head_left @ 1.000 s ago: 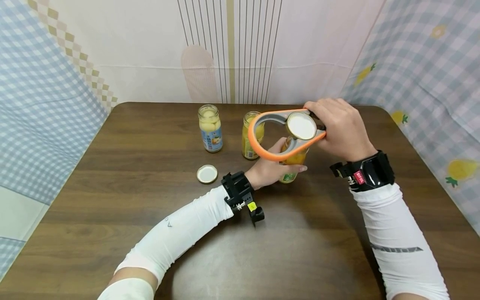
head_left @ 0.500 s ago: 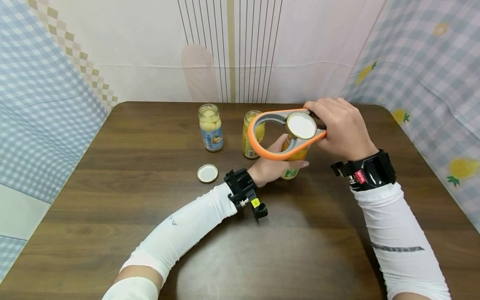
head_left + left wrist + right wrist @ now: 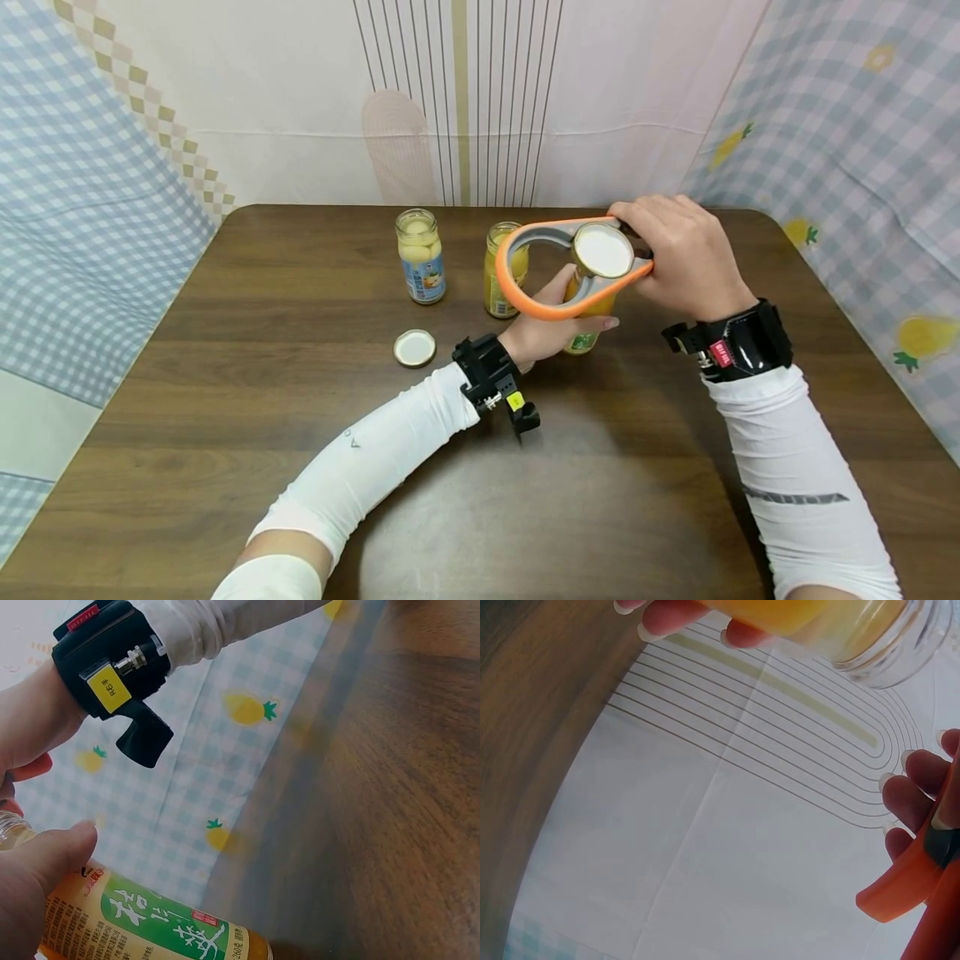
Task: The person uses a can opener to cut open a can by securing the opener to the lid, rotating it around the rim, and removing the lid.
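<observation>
My left hand (image 3: 538, 335) grips a glass jar (image 3: 581, 342) of orange-yellow contents with a green label. In the right wrist view the bare glass mouth (image 3: 900, 649) of this jar shows no lid on it. My right hand (image 3: 686, 258) is curled round the handles of an orange and grey jar opener (image 3: 551, 313). Between the opener's grey arms sits a white lid (image 3: 603, 250) with a gold rim, apart from the jar. The opener's loop hangs over the left fingers and hides the jar's upper part in the head view.
An uncovered jar (image 3: 422, 265) with a blue label stands at the back of the brown table (image 3: 247, 383). To its right is another yellow jar (image 3: 497, 283), partly behind the opener. A loose white lid (image 3: 415, 348) lies in front of them. Cloth hangs behind the table.
My left hand has shifted slightly right and away from me, taking the jar with it. The right hand, opener and lid have hardly moved.
</observation>
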`<state>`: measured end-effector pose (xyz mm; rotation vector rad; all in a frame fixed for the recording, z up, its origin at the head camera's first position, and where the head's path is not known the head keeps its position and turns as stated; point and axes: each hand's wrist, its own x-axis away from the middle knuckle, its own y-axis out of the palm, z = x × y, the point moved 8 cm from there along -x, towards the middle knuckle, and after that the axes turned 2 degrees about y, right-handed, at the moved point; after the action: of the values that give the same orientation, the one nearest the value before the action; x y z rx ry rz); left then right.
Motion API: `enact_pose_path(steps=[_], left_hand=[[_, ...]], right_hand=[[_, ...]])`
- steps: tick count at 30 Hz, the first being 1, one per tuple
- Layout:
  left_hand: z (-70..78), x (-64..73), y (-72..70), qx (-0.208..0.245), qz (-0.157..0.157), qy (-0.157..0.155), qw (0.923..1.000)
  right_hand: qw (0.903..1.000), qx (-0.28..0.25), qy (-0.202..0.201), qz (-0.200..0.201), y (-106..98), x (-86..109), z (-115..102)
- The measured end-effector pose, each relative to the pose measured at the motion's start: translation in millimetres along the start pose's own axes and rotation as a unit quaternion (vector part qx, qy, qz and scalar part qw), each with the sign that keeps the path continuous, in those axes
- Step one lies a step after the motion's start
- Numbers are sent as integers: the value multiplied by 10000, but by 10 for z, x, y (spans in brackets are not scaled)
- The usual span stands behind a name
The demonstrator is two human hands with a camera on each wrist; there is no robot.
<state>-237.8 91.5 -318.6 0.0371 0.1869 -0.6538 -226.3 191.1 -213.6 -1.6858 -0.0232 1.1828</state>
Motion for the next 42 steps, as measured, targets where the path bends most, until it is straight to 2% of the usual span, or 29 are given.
enact_pose_path(steps=[4, 8, 11, 19, 22, 28, 34, 40, 42], left_hand=[[67, -60, 7, -61, -28, 469, 9989], [89, -124, 25, 155, -115, 836, 9963], [45, -174, 25, 262, -178, 1003, 9945], [-21, -275, -13, -74, -179, 1434, 9895], [-19, -295, -15, 20, -199, 1485, 9887], [-19, -326, -52, -144, -15, 1478, 9889], [-54, -362, -74, 53, 90, 1295, 9915], [-63, -340, -106, -357, 358, 1037, 9933], [-77, -361, -106, -256, 366, 995, 9940]], right_hand=[[10000, 4, 46, 1, -15, 0, 14], [10000, 15, 62, -6, -22, -3, 22], [10000, 16, 67, -29, -21, -4, 25], [10000, -7, 97, 9, -39, -1, 36], [9999, -22, 100, 51, -48, -1, 38], [9999, -5, 96, 61, -58, -1, 43], [9999, 15, 125, 63, -74, -2, 50], [9998, 23, 164, 62, -92, 0, 60], [9998, 35, 176, 45, -95, 1, 64]])
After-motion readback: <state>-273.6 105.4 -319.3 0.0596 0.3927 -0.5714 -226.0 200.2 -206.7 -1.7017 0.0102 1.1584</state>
